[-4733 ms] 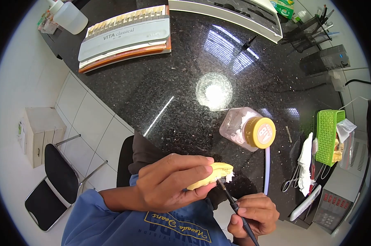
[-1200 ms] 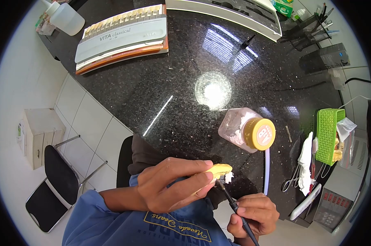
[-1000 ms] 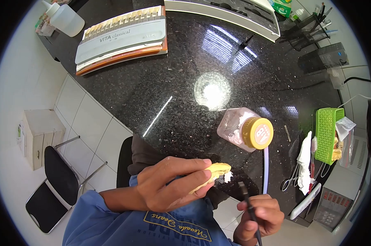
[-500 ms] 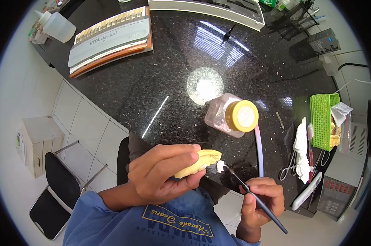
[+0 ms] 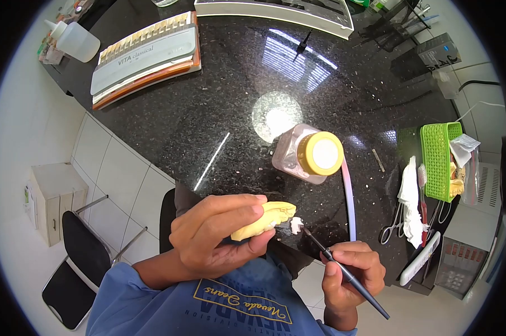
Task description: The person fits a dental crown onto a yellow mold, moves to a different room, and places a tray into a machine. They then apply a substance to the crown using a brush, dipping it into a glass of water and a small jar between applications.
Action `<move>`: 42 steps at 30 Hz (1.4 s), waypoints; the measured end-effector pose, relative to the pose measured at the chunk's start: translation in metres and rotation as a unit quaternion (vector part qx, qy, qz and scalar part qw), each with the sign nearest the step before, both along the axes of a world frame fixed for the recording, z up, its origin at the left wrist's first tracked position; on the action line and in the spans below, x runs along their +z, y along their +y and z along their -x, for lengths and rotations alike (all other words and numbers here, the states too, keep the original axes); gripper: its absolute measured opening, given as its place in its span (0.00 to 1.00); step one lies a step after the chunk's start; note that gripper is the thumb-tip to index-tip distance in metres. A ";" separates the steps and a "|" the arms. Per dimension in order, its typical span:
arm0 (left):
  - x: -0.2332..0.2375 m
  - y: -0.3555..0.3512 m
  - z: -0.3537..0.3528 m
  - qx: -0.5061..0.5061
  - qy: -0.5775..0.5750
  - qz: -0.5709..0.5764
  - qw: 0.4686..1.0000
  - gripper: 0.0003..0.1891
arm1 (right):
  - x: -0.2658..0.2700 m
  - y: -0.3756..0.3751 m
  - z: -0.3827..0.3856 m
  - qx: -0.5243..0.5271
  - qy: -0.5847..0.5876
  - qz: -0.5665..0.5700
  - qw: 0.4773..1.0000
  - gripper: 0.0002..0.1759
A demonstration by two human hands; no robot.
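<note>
My left hand (image 5: 216, 234) is closed around a yellow dental cast (image 5: 264, 220), thumb below and fingers over the top. A small white patch shows on the cast near the thumb. In my right hand (image 5: 354, 274) a slim dark-blue brush (image 5: 349, 275) is pinched between thumb and fingers, its tip pointing up and left. That tip is right at a small white lump (image 5: 296, 225) beside the cast's right end. Just beyond both hands stands a clear jar (image 5: 289, 154) with a yellow lid (image 5: 322, 154).
A pink-to-lilac strip (image 5: 350, 207) lies by the jar. To the right are a green basket (image 5: 436, 162), white tissue (image 5: 411, 204) and scissors (image 5: 388, 232). A VITA shade guide (image 5: 144, 61) and a squeeze bottle (image 5: 78, 42) sit at the back left of the black countertop (image 5: 219, 73).
The view has shifted slightly. The brush tip has come closer to the white lump, while my left hand keeps its hold on the dental cast.
</note>
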State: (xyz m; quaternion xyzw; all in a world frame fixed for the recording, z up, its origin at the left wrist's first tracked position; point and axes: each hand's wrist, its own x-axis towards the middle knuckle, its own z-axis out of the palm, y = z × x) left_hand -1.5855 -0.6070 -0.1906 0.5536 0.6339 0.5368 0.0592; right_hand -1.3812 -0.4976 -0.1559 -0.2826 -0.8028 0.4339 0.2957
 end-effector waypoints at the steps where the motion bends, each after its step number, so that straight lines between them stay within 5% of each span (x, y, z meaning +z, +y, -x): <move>1: 0.000 0.000 0.000 -0.002 0.000 0.000 1.000 0.25 | 0.000 0.000 0.000 0.003 0.007 0.000 1.000 0.12; 4: -0.002 0.006 -0.005 0.044 -0.023 -0.041 0.998 0.19 | -0.001 0.002 0.001 0.016 -0.003 -0.030 0.999 0.12; 42: 0.000 0.002 -0.002 0.025 0.010 -0.016 1.000 0.22 | -0.003 -0.001 -0.002 0.008 0.067 -0.001 0.998 0.12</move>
